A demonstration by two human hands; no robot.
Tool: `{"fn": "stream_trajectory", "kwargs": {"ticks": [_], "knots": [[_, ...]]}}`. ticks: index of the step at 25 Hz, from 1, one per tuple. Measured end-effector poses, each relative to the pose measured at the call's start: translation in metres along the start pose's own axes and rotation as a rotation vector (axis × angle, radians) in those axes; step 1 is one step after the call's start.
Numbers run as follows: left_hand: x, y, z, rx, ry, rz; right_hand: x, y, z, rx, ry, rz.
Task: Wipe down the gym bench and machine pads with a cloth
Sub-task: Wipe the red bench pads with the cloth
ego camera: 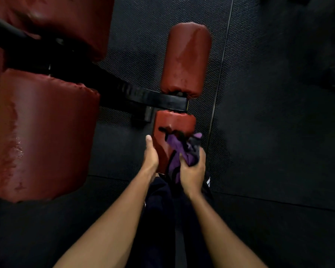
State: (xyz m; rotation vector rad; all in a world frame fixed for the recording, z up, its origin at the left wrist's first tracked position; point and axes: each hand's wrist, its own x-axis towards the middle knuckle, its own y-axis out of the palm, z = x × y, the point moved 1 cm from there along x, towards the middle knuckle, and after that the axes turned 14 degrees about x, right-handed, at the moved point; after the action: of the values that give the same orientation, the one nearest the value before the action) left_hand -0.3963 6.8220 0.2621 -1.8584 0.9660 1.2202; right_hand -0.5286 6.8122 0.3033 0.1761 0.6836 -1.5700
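Observation:
Two red roller pads sit on either side of a black metal bar (162, 100): a far roller pad (186, 59) and a near roller pad (172, 124). My right hand (192, 171) grips a bunched purple and black cloth (184, 149) against the near pad's right side. My left hand (151, 155) rests on the same pad's left side with the thumb pointing up; its fingers are hidden behind the pad. A large red bench pad (43, 132) fills the left of the view.
Another red pad (66, 18) sits at the top left over a black frame tube (12, 29). Black rubber floor mats (278, 113) with a seam line lie all around. My dark trousers (159, 209) show between my forearms.

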Motion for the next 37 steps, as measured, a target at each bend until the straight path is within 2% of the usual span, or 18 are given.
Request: {"fn": "stream_trajectory", "kwargs": {"ticks": [2, 4, 6, 8, 12, 14, 16, 20, 21, 23, 26, 28, 30, 32, 33, 36, 37], "knots": [[0.016, 0.006, 0.028, -0.016, -0.04, 0.013, -0.024, -0.006, -0.008, -0.133, -0.112, 0.117], [0.031, 0.014, 0.053, 0.029, -0.013, -0.113, -0.023, 0.002, 0.004, -0.281, -0.247, 0.201], [0.014, 0.015, 0.043, 0.105, 0.1, -0.203, 0.002, 0.015, 0.025, -0.374, -0.311, 0.213], [-0.004, 0.013, 0.034, 0.133, 0.1, -0.212, 0.043, 0.028, 0.049, -0.381, -0.357, 0.169], [0.005, 0.005, 0.036, 0.098, 0.093, -0.14, 0.088, 0.034, 0.067, -0.057, -0.149, -0.089], [0.006, 0.004, 0.024, 0.078, 0.094, -0.123, 0.069, 0.021, 0.043, 0.012, -0.018, -0.112], [0.016, 0.001, 0.021, 0.009, 0.019, -0.112, 0.03, 0.005, 0.014, 0.01, 0.047, -0.073], [0.03, 0.011, 0.031, -0.024, -0.059, -0.095, -0.027, 0.003, 0.001, -0.209, -0.138, 0.148], [0.016, 0.016, 0.025, 0.008, -0.021, -0.153, -0.02, 0.01, 0.009, -0.268, -0.198, 0.203], [-0.022, 0.026, 0.007, 0.033, 0.094, -0.244, 0.009, 0.023, 0.03, -0.358, -0.293, 0.217], [-0.049, 0.023, 0.004, 0.076, 0.179, -0.23, 0.058, 0.027, 0.055, -0.31, -0.313, 0.166], [-0.033, 0.01, 0.007, 0.039, 0.071, -0.185, 0.064, 0.02, 0.051, -0.194, -0.227, 0.119], [-0.014, -0.003, 0.009, -0.044, 0.045, -0.113, 0.046, 0.008, 0.028, -0.11, -0.011, 0.048], [-0.011, -0.004, 0.005, -0.031, 0.041, -0.115, 0.008, -0.003, 0.003, -0.131, 0.182, 0.05], [-0.015, 0.0, 0.004, 0.015, 0.029, -0.131, -0.011, -0.007, -0.004, -0.167, 0.196, 0.073], [-0.045, 0.018, 0.002, 0.267, 0.07, -0.369, -0.032, -0.01, 0.001, -0.286, -0.046, 0.186], [-0.059, 0.025, -0.001, 0.293, 0.098, -0.373, -0.023, -0.007, 0.007, -0.333, -0.123, 0.232]]}}
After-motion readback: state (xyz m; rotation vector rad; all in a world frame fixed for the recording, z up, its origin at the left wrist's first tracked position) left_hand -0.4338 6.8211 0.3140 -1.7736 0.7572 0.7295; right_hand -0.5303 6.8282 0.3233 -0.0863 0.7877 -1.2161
